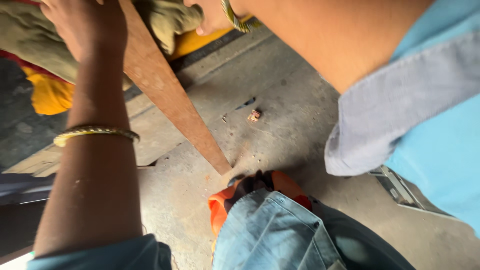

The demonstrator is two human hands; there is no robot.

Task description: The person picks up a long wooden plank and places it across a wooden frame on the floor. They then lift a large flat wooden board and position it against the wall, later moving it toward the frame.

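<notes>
My left hand (85,25) is at the top left, its back towards the camera, resting on a bunched olive-green cloth (25,35) right beside a slanted wooden plank (170,95). Its fingers are cut off by the top edge. A gold bangle (95,131) sits on that forearm. My right hand (212,17) is at the top centre, with a bangle (235,17) on the wrist. It grips another fold of the olive cloth (167,22) on the far side of the plank. The plank's lower end meets the concrete floor (280,100).
Yellow fabric (50,95) lies under the olive cloth at the left. My jeans-clad leg (275,235) and an orange shoe (217,210) stand near the plank's foot. A small brown scrap (254,116) lies on the floor. A metal piece (400,190) shows at the right.
</notes>
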